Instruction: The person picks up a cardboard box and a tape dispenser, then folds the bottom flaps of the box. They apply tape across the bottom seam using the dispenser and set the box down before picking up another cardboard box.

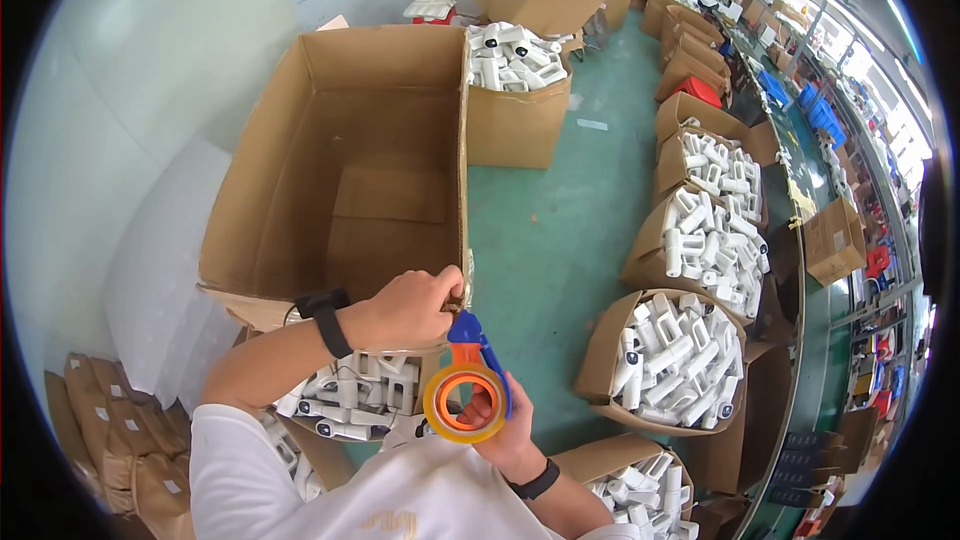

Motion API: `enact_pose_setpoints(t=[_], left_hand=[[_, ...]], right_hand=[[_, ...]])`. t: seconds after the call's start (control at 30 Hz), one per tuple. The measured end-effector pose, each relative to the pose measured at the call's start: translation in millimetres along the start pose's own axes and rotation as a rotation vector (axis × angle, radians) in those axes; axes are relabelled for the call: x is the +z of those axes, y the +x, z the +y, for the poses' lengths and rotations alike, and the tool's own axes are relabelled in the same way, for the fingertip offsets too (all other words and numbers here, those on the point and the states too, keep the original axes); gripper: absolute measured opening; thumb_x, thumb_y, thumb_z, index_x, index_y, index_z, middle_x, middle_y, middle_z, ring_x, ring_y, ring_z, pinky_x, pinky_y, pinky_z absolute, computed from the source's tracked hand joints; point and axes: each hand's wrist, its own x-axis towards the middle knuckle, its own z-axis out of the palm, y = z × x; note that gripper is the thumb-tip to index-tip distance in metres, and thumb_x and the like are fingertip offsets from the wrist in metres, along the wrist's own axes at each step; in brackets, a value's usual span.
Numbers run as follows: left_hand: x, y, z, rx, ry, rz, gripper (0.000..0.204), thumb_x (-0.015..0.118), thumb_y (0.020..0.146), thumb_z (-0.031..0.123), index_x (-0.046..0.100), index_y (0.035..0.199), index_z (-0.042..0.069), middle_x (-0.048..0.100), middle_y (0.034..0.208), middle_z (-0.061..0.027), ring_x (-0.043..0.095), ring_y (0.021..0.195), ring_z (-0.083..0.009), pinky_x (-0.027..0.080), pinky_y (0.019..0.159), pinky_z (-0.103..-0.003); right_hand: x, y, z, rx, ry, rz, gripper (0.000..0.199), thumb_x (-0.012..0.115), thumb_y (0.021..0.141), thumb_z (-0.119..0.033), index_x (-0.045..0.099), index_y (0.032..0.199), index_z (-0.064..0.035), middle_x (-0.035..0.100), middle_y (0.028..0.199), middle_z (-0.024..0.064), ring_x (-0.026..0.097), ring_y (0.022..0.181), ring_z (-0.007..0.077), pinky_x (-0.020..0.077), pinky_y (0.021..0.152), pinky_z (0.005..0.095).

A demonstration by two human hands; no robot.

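Note:
A large open cardboard box [390, 195] stands in front of me, its inside bare. My left hand [425, 302] is closed at the box's near right corner, its fingers curled over the edge; the fingertips are partly hidden. Glossy clear tape shows along that corner. In my right hand [505, 432] is a blue and orange tape dispenser [466, 352] with a roll of yellowish tape [432, 402]. The fingers wrap round its frame and reach into the roll's core. The dispenser's blue head points up, close to the left hand and the box corner.
Cartons full of white plastic housings [675, 360] line the right side, beside a long green workbench [815, 340]. Another filled carton [515, 125] stands behind the big box, and more housings [350, 395] lie below my left forearm. Brown packs [120, 440] are stacked at left.

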Motion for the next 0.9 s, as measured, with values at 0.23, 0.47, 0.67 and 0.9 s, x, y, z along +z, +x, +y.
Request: enact_pose_setpoints(t=[0.23, 0.47, 0.67, 0.9], left_hand=[[-3, 33, 6, -0.271, -0.427, -0.298, 0.029, 0.07, 0.077, 0.022, 0.064, 0.086, -0.005, 0.069, 0.082, -0.0151, 0.065, 0.075, -0.0183, 0.05, 0.067, -0.033], [12, 53, 33, -0.41, -0.002, -0.178, 0.036, 0.061, 0.078, 0.027, 0.063, 0.076, -0.008, 0.066, 0.075, -0.024, 0.068, 0.073, -0.0288, 0.052, 0.066, -0.038], [39, 71, 34, -0.395, 0.136, -0.005, 0.03, 0.054, 0.078, 0.019, 0.061, 0.083, -0.01, 0.063, 0.083, -0.0313, 0.064, 0.084, -0.0446, 0.051, 0.076, -0.047], [36, 80, 30, -0.341, 0.088, -0.134, 0.034, 0.053, 0.08, 0.02, 0.06, 0.089, -0.012, 0.063, 0.092, -0.033, 0.064, 0.091, -0.0437, 0.051, 0.08, -0.046]], right_hand=[[-4, -4, 1, -0.04, 0.068, 0.015, 0.041, 0.047, 0.092, -0.046, 0.055, 0.079, -0.0081, 0.038, 0.057, 0.0003, 0.037, 0.054, 0.0146, 0.0334, 0.054, 0.0277], [-14, 6, 9, -0.095, 0.001, 0.031, 0.043, 0.048, 0.092, -0.05, 0.056, 0.081, -0.009, 0.045, 0.059, 0.0019, 0.045, 0.057, 0.0171, 0.04, 0.059, 0.0304], [-3, -5, 22, -0.191, 0.198, 0.089, 0.04, 0.05, 0.092, -0.048, 0.055, 0.081, -0.0104, 0.048, 0.062, 0.0017, 0.046, 0.061, 0.0162, 0.0406, 0.063, 0.0293], [15, -32, 57, -0.223, 0.253, 0.164, 0.038, 0.05, 0.092, -0.047, 0.055, 0.08, -0.0112, 0.046, 0.063, 0.0011, 0.044, 0.06, 0.0153, 0.0383, 0.062, 0.0289]])
